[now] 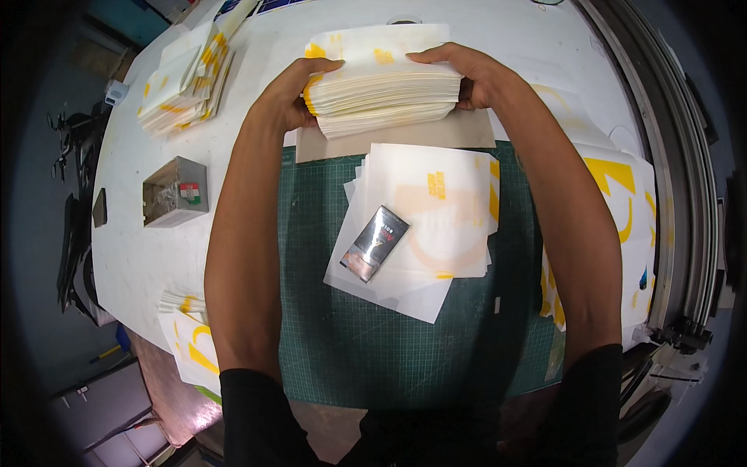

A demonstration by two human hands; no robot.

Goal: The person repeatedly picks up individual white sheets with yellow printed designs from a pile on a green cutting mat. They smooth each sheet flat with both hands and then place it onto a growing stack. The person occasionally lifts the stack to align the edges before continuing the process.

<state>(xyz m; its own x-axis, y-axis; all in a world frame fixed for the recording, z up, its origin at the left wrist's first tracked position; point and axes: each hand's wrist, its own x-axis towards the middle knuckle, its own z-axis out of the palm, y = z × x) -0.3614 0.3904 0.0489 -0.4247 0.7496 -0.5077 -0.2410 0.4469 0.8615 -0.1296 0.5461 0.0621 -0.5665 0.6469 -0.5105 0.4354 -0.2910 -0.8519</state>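
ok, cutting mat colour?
Dark green with a pale grid, cutting mat, clear in the head view.

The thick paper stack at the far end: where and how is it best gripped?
Probably by its two short ends, from left and right: the paper stack is thick and loose-leaved, so squeezing both sides keeps sheets aligned. The left hand and right hand clamp it so.

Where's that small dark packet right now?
In the head view, the small dark packet lies on the loose white sheets over the green cutting mat, between the forearms, nearer than the held paper stack.
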